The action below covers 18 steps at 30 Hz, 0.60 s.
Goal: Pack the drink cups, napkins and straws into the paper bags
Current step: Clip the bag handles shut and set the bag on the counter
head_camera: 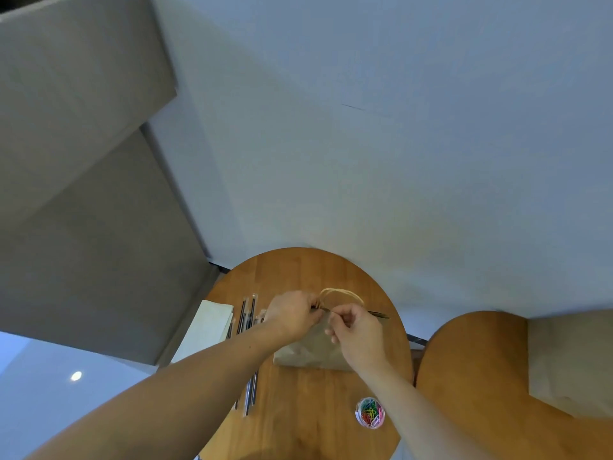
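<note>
Two hands meet close together over the top edge of a brown paper bag [308, 351] lying in the middle of a round wooden bench [298, 410]. The left hand [292, 315] has its fingers curled and pinches the bag's upper edge at the foot of a pale twisted-paper handle [343, 292], which arches past the bag towards the wall. The right hand [356, 332], just beside it, has thumb and forefinger pressed together on the same edge, with the other fingers curled beneath. A thin dark line runs along the bag's top from the left fingers out past the right hand; whether it is a straw or the shadow of the bag's mouth cannot be told. Several wrapped dark straws [247, 313] lie side by side on the bench to the left of the bag, passing under the left forearm. A stack of white napkins [207, 330] lies at the bench's left rim, just beside them. Near the front edge, right of the right forearm, stands a small clear tub of coloured paper clips [370, 412]. A second wooden bench [471, 393] to the right carries another brown bag [570, 366].
</note>
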Motion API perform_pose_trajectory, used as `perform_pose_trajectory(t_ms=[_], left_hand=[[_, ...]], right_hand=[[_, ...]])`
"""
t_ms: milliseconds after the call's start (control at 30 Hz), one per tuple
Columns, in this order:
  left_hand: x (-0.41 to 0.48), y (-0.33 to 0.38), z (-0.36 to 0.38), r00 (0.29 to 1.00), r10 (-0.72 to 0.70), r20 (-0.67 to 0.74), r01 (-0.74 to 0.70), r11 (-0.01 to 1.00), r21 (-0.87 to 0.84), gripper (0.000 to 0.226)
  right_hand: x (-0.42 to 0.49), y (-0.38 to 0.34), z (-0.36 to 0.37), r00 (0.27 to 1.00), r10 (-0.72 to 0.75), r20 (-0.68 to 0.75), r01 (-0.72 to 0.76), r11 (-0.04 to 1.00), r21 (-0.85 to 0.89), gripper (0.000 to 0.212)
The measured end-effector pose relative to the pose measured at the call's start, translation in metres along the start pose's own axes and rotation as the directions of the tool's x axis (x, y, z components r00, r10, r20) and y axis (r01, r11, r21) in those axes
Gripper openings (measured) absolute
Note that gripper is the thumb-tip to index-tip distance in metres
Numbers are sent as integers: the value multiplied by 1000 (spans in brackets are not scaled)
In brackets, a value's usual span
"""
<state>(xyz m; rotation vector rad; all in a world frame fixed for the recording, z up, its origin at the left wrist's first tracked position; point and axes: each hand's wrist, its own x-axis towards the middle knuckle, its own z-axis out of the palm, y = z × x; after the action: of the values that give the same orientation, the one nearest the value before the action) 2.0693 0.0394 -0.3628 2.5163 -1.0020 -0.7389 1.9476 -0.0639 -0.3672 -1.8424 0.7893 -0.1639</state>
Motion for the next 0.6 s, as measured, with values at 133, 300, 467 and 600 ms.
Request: perform_pose_trajectory(t_ms=[133, 300, 467, 600], left_hand=[[1, -1, 0, 1000, -4, 1, 4, 1000, 1, 20], [0, 0, -1, 1000, 3, -1, -3, 1000, -19, 19], [-1, 2, -1, 1000, 2, -1, -2, 1000, -24, 17], [-1, 2, -2, 1000, 5, 0, -5, 1000, -24, 19]], right_hand=[[0, -2, 3, 999, 33, 30, -33, 999, 14, 12], [-3, -1, 1, 998, 49, 31, -50, 998, 41, 10], [-7, -1, 2, 998, 39, 43, -41, 998, 52, 5], [-6, -2, 1, 999, 40, 34, -41, 999, 24, 7]])
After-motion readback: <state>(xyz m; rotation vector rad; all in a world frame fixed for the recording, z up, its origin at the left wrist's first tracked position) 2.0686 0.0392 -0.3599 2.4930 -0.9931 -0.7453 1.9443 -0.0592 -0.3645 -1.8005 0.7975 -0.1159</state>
